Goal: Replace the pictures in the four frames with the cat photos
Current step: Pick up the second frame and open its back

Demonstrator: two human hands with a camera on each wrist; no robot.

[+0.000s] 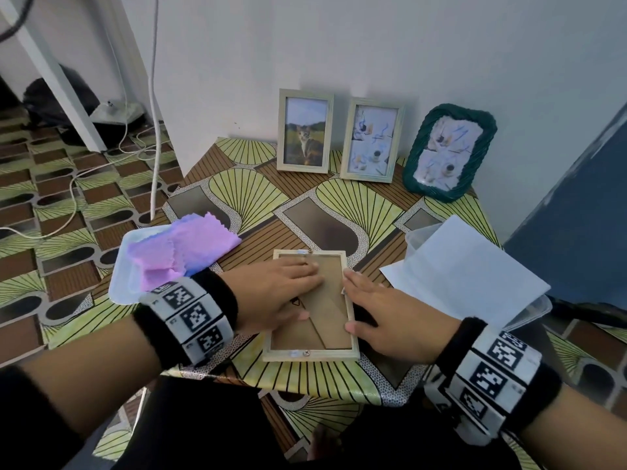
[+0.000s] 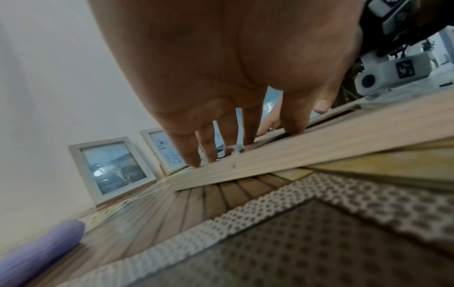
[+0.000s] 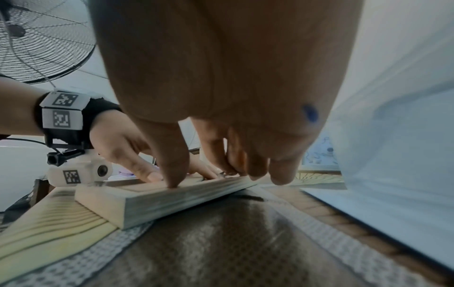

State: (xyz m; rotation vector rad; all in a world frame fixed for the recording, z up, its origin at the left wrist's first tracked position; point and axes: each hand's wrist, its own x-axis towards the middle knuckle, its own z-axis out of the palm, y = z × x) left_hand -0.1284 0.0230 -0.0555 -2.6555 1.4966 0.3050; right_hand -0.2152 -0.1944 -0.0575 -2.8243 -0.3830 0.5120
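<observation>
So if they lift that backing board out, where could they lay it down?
The bare stretch of table between the face-down frame and the three standing frames along the wall looks roomiest. The left is crowded by the tray of cloths, the right by white sheets on a clear container.

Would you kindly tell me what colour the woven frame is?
The woven frame is dark green, clearest in the head view.
</observation>
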